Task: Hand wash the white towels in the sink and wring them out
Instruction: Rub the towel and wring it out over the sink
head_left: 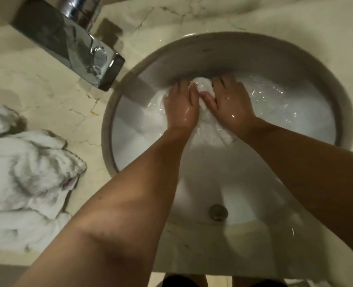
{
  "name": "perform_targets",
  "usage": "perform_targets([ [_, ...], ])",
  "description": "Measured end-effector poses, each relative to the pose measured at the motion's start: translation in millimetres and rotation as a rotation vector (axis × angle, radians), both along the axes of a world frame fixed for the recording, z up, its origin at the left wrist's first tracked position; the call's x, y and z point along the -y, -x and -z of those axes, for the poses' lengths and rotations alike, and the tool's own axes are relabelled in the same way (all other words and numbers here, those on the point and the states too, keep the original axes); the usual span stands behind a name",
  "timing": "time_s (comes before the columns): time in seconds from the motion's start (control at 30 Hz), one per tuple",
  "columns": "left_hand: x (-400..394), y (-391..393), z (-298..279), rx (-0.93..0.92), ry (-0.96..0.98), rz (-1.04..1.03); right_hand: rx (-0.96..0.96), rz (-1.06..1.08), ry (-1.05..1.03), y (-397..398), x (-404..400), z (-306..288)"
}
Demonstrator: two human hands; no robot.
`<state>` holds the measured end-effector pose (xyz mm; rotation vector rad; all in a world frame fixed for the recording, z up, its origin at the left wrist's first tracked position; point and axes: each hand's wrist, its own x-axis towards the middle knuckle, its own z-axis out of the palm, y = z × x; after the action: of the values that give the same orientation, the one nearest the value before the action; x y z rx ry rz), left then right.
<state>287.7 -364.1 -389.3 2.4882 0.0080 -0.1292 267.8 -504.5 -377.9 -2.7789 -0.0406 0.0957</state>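
A wet white towel [209, 129] lies bunched in the water at the far side of the round white sink [192, 48]. My left hand [180, 107] grips the towel's left part, fingers curled into the cloth. My right hand [230, 102] grips its right part beside the left hand. A knob of towel [200, 84] bulges up between the two hands. Both hands are wet and partly in the water. More white towels [26, 172] lie crumpled on the counter at the left.
A chrome faucet [68, 42] juts over the marble counter [47, 85] at the upper left, its spout near the sink's rim. An overflow hole [218, 212] shows in the sink's near wall. Water ripples at the sink's right side [275, 104].
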Motion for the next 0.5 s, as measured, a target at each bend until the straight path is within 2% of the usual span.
perform_targets([
  [0.1, -16, 19, -13, -0.012, 0.166, -0.024, 0.024, -0.007, -0.157, 25, 10, -13],
  [0.17, -23, 33, -27, -0.027, 0.191, -0.057, 0.060, 0.162, -0.358, 42, 8, -28],
  [0.23, -28, 44, -35, -0.092, 0.166, -0.050, 0.020, 0.300, -0.420, 53, 1, -37],
  [0.37, -42, 58, -41, -0.212, -0.015, 0.112, -0.280, 0.172, -0.249, 61, -5, -48],
  [0.43, -46, 60, -47, -0.304, 0.033, 0.132, -0.390, 0.086, -0.097, 57, 1, -54],
  [0.5, -47, 59, -53, -0.424, 0.120, 0.178, -0.403, -0.019, 0.108, 52, 5, -60],
])
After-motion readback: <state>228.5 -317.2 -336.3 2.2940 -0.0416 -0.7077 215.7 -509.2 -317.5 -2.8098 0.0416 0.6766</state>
